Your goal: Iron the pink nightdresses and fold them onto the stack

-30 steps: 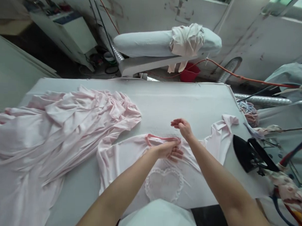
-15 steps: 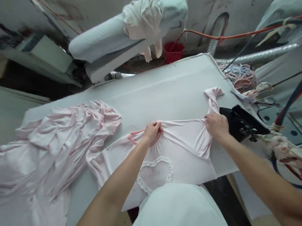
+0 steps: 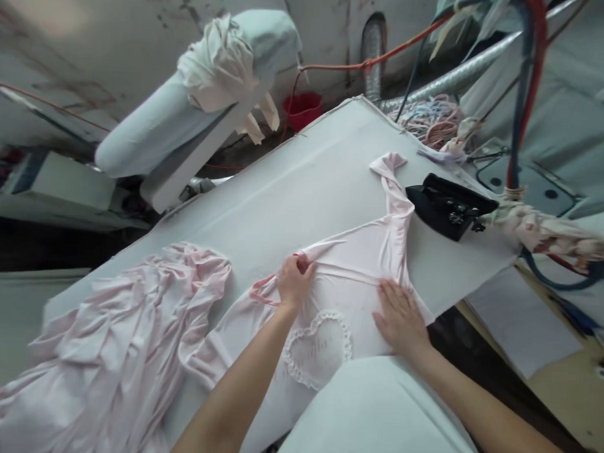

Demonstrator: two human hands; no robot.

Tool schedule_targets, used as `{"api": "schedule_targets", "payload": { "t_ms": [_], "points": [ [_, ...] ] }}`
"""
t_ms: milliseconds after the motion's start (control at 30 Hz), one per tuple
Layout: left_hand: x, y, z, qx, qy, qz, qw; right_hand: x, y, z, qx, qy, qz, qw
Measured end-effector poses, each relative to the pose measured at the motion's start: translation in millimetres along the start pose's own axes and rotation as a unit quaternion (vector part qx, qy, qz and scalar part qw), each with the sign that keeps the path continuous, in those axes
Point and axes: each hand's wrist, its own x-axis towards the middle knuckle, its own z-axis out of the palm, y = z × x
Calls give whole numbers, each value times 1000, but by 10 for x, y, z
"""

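A pale pink shirt [image 3: 361, 252] lies on the white padded ironing table [image 3: 283, 199], with a lace-edged heart [image 3: 319, 351] on its front and a darker pink neckline band [image 3: 264, 290]. My left hand [image 3: 295, 279] pinches the shirt at the shoulder beside the neckline. Flat on the fabric below the far sleeve rests my right hand [image 3: 401, 314], its fingers stretched out. That sleeve reaches away up the table, twisted and creased. A black iron [image 3: 450, 205] stands just right of the sleeve, touched by neither hand.
A heap of crumpled pink garments [image 3: 121, 339] covers the table's left side. Behind stands a padded sleeve board [image 3: 161, 113] with cloth around it, near a red bucket [image 3: 302, 111]. Cloth-wrapped hoses [image 3: 557, 231] run at the right, by a pile of fabric strips [image 3: 431, 120].
My right hand has let go of the sleeve and moved down onto the shirt, fingers flat. My left hand keeps its pinch by the neckline. The camera view has turned.
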Motion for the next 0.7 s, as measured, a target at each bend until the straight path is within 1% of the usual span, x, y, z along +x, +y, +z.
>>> {"api": "schedule_targets", "payload": {
  "t_ms": [67,133,167,200,267,300,333,400,467,500,533,567,633,667,700],
  "points": [
    [64,-53,-69,6,-32,-17,999,-120,86,-117,-29,32,80,996],
    [98,-62,-108,18,-73,-10,997,-112,-15,-172,-30,71,156,985],
    [109,-47,-112,25,-89,-2,996,-59,-124,-162,-16,84,171,982],
    [120,-22,-109,32,-100,8,994,14,-253,-127,7,85,165,983],
    [150,41,-101,35,-114,23,993,176,-500,-15,50,55,124,990],
    [169,66,-107,29,-121,26,992,243,-590,41,60,36,109,992],
    [189,81,-123,16,-128,28,991,293,-651,82,61,25,109,992],
    [221,67,-183,-20,-161,31,986,351,-716,91,50,36,151,987],
    [237,-3,-251,-40,-219,50,974,404,-802,14,62,53,197,977],
    [242,-51,-275,-36,-249,65,966,451,-886,-38,85,41,210,973],
    [249,-103,-288,-26,-276,79,957,521,-1002,-85,117,8,218,969],
    [259,-155,-292,-20,-301,88,949,614,-1144,-120,150,-42,225,962],
    [291,-252,-288,-32,-349,110,930,857,-1446,-133,204,-149,258,933],
    [311,-299,-291,-49,-362,132,921,987,-1574,-114,219,-186,283,915],
    [331,-347,-303,-66,-364,171,913,1106,-1670,-84,229,-207,305,901]
  ]
}}
